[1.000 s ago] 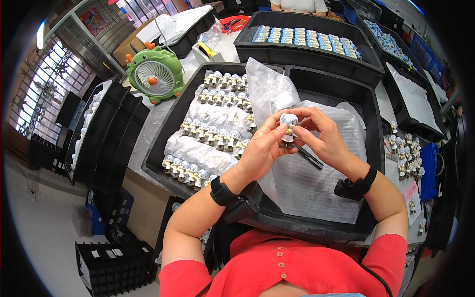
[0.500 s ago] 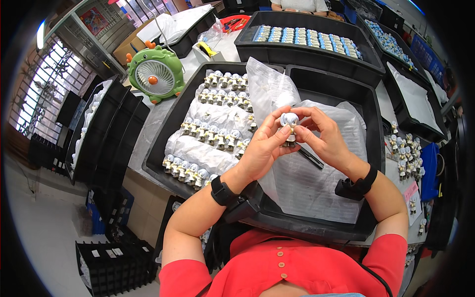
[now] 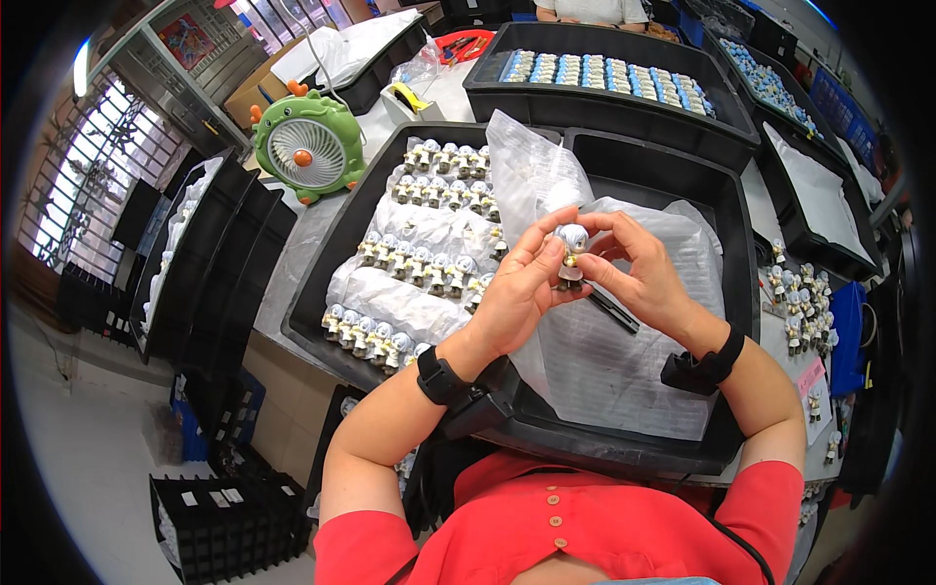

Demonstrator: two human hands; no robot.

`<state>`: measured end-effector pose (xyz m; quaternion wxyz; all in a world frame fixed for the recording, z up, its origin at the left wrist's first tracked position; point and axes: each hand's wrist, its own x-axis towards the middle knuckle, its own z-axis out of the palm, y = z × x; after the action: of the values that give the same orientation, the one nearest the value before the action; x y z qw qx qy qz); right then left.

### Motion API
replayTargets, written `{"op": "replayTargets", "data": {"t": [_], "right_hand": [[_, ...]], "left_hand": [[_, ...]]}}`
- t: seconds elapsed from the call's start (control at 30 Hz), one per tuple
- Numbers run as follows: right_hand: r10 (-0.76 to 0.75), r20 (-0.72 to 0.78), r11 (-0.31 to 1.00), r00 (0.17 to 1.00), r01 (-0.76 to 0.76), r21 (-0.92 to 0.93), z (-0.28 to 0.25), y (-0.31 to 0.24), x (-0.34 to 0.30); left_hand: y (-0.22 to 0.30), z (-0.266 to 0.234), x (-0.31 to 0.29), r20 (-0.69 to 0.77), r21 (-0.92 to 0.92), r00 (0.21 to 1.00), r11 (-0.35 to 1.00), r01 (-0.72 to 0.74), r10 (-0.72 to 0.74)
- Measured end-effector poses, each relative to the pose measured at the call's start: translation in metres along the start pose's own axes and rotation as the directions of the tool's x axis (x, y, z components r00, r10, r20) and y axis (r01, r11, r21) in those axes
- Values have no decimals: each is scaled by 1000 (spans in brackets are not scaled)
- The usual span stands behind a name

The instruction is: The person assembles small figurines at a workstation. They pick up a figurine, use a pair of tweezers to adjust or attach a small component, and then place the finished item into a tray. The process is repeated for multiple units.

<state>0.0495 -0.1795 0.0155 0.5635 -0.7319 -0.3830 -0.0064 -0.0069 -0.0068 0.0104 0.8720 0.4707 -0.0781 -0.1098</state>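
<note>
Between both hands I hold a small figurine (image 3: 571, 255) with pale blue hair and a white-and-yellow outfit, upright over the black tray. My left hand (image 3: 524, 283) grips it from the left, its thumb against the figurine's side. From the right, my right hand (image 3: 639, 268) pinches it with thumb and fingers. A dark pen-like tool (image 3: 614, 314) lies below the hands, partly hidden by them. Under it spreads a translucent foam sheet (image 3: 634, 380). Rows of similar figurines (image 3: 419, 263) lie on white wrapping in the tray (image 3: 307, 327) to the left.
A green fan (image 3: 307, 146) stands at the far left. Behind, a long black tray (image 3: 604, 102) holds rows of blue-and-white pieces. More figurines (image 3: 799, 307) cluster on the table at right, beside a blue bin (image 3: 850, 331). Stacked black trays (image 3: 210, 263) rise at left. Another person (image 3: 590, 12) sits opposite.
The figurine has turned slightly in my fingers, and my left thumb has shifted up along it. My arms stay almost in place.
</note>
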Motion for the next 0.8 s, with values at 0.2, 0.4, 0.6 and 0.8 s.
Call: {"op": "replayTargets", "data": {"t": [0.2, 0.4, 0.6, 0.8], "right_hand": [[15, 21, 1000, 1000, -15, -11, 0, 0, -1], [25, 48, 999, 999, -23, -40, -1, 0, -1], [7, 15, 1000, 1000, -6, -22, 1, -2, -2], [-30, -12, 996, 999, 29, -84, 9, 13, -7]], "left_hand": [[-1, -1, 1, 5, 1, 1000, 1000, -7, 7], [0, 0, 0, -7, -1, 1000, 1000, 7, -7], [-1, -2, 1, -11, 45, 1000, 999, 1, 0], [-4, -1, -1, 19, 251, 999, 968, 25, -30]]}}
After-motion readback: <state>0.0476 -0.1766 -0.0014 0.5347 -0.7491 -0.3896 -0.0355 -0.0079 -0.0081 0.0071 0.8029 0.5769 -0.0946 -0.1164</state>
